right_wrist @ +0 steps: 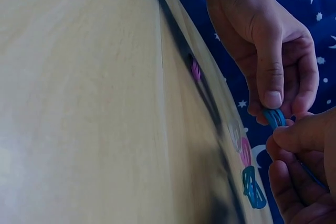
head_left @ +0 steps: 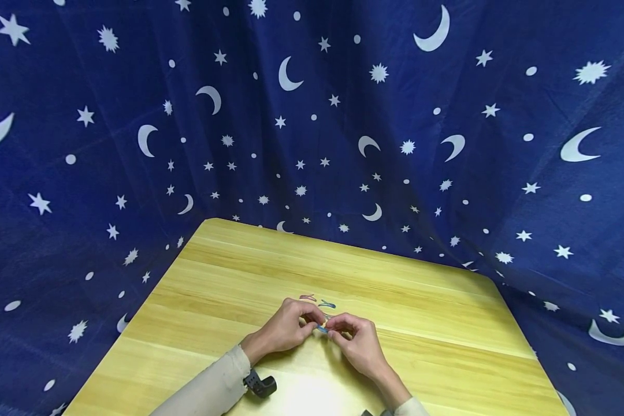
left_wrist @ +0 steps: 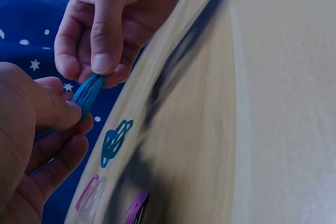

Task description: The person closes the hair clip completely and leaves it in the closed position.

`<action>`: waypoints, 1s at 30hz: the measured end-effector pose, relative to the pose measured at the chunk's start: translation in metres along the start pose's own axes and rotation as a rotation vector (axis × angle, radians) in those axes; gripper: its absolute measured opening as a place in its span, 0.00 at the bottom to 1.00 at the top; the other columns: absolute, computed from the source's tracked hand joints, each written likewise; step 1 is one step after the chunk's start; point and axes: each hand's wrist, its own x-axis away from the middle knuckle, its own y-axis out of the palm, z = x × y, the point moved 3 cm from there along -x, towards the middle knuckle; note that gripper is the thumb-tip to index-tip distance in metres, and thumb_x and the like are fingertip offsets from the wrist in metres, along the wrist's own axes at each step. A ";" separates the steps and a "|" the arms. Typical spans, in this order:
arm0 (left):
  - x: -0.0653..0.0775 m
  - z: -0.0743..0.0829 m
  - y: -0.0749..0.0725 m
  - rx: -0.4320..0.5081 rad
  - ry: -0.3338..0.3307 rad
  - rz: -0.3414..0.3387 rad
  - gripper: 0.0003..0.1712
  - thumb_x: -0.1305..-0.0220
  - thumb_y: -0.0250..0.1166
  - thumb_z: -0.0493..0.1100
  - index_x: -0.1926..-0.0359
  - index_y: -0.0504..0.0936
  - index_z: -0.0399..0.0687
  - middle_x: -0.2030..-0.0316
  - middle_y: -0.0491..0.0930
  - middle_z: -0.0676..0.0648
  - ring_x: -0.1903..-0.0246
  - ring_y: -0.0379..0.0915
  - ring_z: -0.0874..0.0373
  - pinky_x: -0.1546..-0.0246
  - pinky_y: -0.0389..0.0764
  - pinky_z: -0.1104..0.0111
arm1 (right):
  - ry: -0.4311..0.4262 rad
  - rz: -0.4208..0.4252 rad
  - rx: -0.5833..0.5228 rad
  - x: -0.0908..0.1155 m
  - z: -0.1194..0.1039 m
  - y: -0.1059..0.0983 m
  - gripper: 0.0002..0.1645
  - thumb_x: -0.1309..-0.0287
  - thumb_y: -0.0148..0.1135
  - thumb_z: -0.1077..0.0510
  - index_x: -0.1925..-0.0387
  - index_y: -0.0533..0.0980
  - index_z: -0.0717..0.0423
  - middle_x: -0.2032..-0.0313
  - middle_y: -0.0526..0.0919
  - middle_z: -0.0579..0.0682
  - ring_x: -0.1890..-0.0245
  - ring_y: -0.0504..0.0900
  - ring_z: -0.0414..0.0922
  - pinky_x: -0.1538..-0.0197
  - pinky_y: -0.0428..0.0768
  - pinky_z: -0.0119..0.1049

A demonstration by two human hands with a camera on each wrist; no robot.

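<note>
Above the wooden table, both hands pinch one blue snap hair clip (left_wrist: 88,95) between thumb and fingertips. My left hand (head_left: 286,326) has one end of it and my right hand (head_left: 361,344) the other, the fingertips nearly meeting in the head view. In the right wrist view the same blue hair clip (right_wrist: 274,118) shows between the two thumbs, partly covered by them. Just beyond the hands lie teal-blue hair clips (head_left: 327,304) and pink hair clips (head_left: 308,297). A pale hair clip (left_wrist: 94,198) lies beside the pink one in the left wrist view.
A purple hair clip (left_wrist: 135,211) lies apart from the others on the wooden table (head_left: 229,277). A dark blue curtain (head_left: 312,138) with moons and stars hangs behind and beside the table. A black strap (head_left: 260,384) is around the left wrist.
</note>
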 end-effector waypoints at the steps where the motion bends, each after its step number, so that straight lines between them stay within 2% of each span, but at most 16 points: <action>1: 0.000 0.000 0.000 0.000 -0.003 -0.004 0.14 0.35 0.72 0.24 0.58 0.91 0.47 0.60 0.93 0.52 0.64 0.88 0.68 0.54 0.88 0.76 | 0.004 -0.003 0.001 0.000 0.000 0.000 0.12 0.40 0.75 0.73 0.59 0.89 0.55 0.61 0.93 0.50 0.61 0.91 0.41 0.51 0.90 0.33; 5: 0.003 -0.002 -0.001 0.008 -0.013 -0.033 0.13 0.34 0.72 0.25 0.59 0.91 0.48 0.61 0.93 0.53 0.64 0.85 0.73 0.56 0.88 0.76 | 0.017 -0.022 0.009 0.002 0.002 0.002 0.13 0.41 0.75 0.72 0.59 0.89 0.53 0.62 0.93 0.50 0.62 0.91 0.40 0.53 0.90 0.32; 11: 0.007 -0.004 -0.001 0.020 -0.023 -0.096 0.12 0.34 0.73 0.27 0.59 0.92 0.49 0.64 0.92 0.56 0.65 0.86 0.71 0.59 0.87 0.77 | 0.026 -0.074 -0.012 0.007 0.006 0.004 0.12 0.40 0.74 0.73 0.59 0.88 0.55 0.62 0.93 0.51 0.61 0.92 0.42 0.52 0.90 0.33; 16: 0.009 -0.004 -0.001 0.003 -0.029 -0.131 0.11 0.34 0.74 0.28 0.60 0.92 0.50 0.65 0.92 0.56 0.65 0.84 0.73 0.59 0.86 0.77 | 0.007 -0.096 -0.011 0.008 0.007 0.005 0.12 0.40 0.74 0.73 0.60 0.88 0.55 0.63 0.94 0.52 0.62 0.92 0.43 0.53 0.91 0.34; 21: 0.012 -0.006 0.000 -0.026 -0.047 -0.175 0.11 0.33 0.74 0.30 0.60 0.92 0.52 0.65 0.91 0.59 0.64 0.83 0.76 0.57 0.85 0.78 | 0.028 -0.113 0.017 0.009 0.007 0.007 0.12 0.40 0.75 0.73 0.61 0.89 0.54 0.64 0.94 0.50 0.64 0.91 0.40 0.56 0.91 0.33; 25: 0.014 -0.008 0.002 -0.037 -0.058 -0.196 0.11 0.34 0.74 0.30 0.61 0.92 0.53 0.65 0.91 0.61 0.64 0.82 0.76 0.58 0.85 0.79 | 0.038 -0.145 0.049 0.011 0.008 0.010 0.11 0.40 0.75 0.71 0.62 0.89 0.53 0.64 0.94 0.52 0.68 0.89 0.37 0.63 0.89 0.31; 30: 0.017 -0.009 0.005 -0.025 -0.049 -0.206 0.12 0.36 0.74 0.27 0.63 0.91 0.50 0.68 0.90 0.60 0.67 0.81 0.77 0.62 0.86 0.80 | 0.018 -0.158 0.083 0.014 0.006 0.013 0.12 0.41 0.77 0.71 0.63 0.89 0.50 0.65 0.94 0.47 0.70 0.87 0.35 0.64 0.88 0.30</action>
